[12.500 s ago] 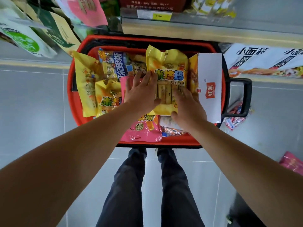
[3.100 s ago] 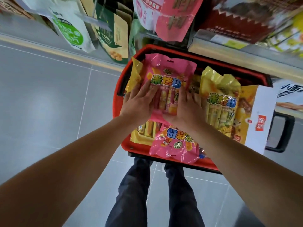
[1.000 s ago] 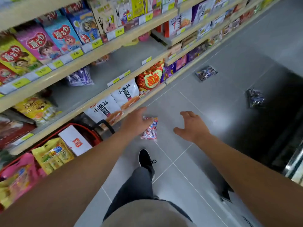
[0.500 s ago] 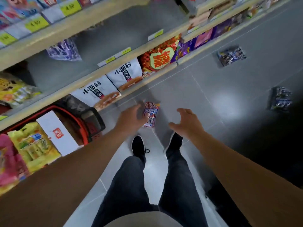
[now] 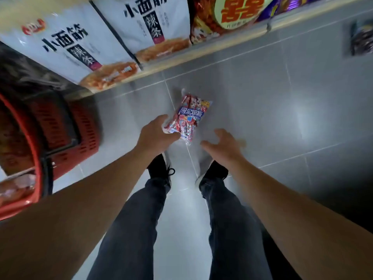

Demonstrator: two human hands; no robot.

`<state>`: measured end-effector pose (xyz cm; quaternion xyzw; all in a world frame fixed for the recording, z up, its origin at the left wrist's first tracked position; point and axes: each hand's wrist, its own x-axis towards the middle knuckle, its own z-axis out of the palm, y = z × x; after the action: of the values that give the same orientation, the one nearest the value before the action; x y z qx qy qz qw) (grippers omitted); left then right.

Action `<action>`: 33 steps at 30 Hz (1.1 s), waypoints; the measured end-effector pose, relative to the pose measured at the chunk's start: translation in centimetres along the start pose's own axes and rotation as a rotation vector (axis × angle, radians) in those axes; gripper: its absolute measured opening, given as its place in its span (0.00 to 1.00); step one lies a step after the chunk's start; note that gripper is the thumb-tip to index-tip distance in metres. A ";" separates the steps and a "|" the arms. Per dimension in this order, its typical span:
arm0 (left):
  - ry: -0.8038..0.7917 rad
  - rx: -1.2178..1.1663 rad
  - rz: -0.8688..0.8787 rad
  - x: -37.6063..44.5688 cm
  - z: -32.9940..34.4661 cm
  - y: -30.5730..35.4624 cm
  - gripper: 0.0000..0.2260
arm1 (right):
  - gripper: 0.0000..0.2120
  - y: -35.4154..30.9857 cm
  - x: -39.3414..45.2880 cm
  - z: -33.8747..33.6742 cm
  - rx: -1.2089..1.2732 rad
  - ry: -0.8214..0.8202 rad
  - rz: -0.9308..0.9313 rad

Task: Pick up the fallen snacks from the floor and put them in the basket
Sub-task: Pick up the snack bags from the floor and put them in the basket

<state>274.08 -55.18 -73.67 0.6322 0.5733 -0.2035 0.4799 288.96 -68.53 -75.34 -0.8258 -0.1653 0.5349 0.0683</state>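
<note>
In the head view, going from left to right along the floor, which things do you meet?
red basket → left hand → red snack packet → right hand → dark packet on the floor

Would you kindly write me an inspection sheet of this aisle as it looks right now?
Surface: grey tiled floor, glossy with glare.
Job's things: red candy bag on the floor; dark packet farther off, blurred; red basket at left, partly in view.
Clutter: nothing seen.
Hands: left hand grips the candy bag's near corner; right hand open beside it, empty.
Cables: nothing seen.
Surroundings: bottom shelf with white snack bags and a red-and-gold bag; the person's dark trousers and black shoes.
</note>
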 end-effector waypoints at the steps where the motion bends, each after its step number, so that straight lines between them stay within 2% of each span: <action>1: 0.002 -0.020 -0.014 1.5 0.6 -0.6 0.34 | 0.33 0.2 1.5 0.7 0.022 -0.008 0.006; 11: -0.043 -0.040 -0.058 19.7 8.2 -8.1 0.32 | 0.32 4.9 20.5 10.9 0.107 0.013 0.087; 14: -0.043 -0.053 -0.092 24.1 9.6 -9.0 0.38 | 0.37 5.2 24.7 12.5 0.251 0.043 0.130; 16: -0.061 -0.048 -0.085 26.6 10.6 -9.5 0.34 | 0.42 5.3 27.3 13.3 0.366 0.054 0.170; 17: -0.085 -0.050 -0.076 27.7 11.1 -9.9 0.29 | 0.41 5.4 28.4 13.9 0.428 0.043 0.173; 19: -0.136 -0.097 -0.055 29.3 12.1 -10.5 0.22 | 0.26 5.7 30.1 14.7 0.518 -0.001 0.143; 21: -0.196 -0.150 -0.056 30.1 12.6 -10.9 0.22 | 0.12 5.9 30.9 15.1 0.582 -0.014 0.109; 25: -0.262 -0.358 -0.181 29.5 12.5 -11.1 0.20 | 0.07 5.8 30.3 15.0 0.713 -0.043 0.152; 30: -0.230 -0.412 -0.197 23.4 10.4 -9.1 0.17 | 0.09 4.9 24.3 12.1 0.786 -0.075 0.154; 33: -0.232 -0.471 -0.206 18.5 8.5 -7.4 0.17 | 0.16 3.7 19.3 9.7 0.816 -0.054 0.151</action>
<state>274.55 -53.36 -95.25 0.4144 0.6073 -0.1834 0.6526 288.06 -65.94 -97.07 -0.7266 0.1195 0.5813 0.3461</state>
